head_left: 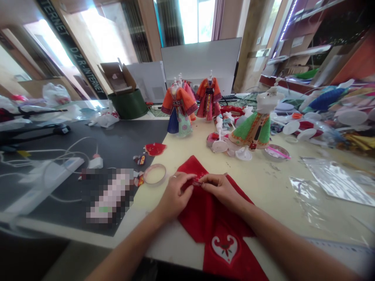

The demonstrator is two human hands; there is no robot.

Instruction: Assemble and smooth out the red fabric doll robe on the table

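A red cloth garment piece (199,218) lies on the pale tabletop and runs over its near edge. A white heart-shaped patch with a dark motif (225,248) decorates its lower part. My left hand (177,191) rests on the upper part, wearing a ring, its thumb and fingers closed in a pinch on the cloth. Facing it, my right hand (221,189) is also closed in a pinch. The fingertips of both hands nearly meet around a small shiny pale-red bit (197,182), too small to name.
Left of the cloth are a round hoop (154,174), a red fabric piece (155,148) and a white power strip (47,187). Behind stand dolls in orange robes (178,105) and one in a green skirt (253,130). Clear plastic bags (336,179) lie right.
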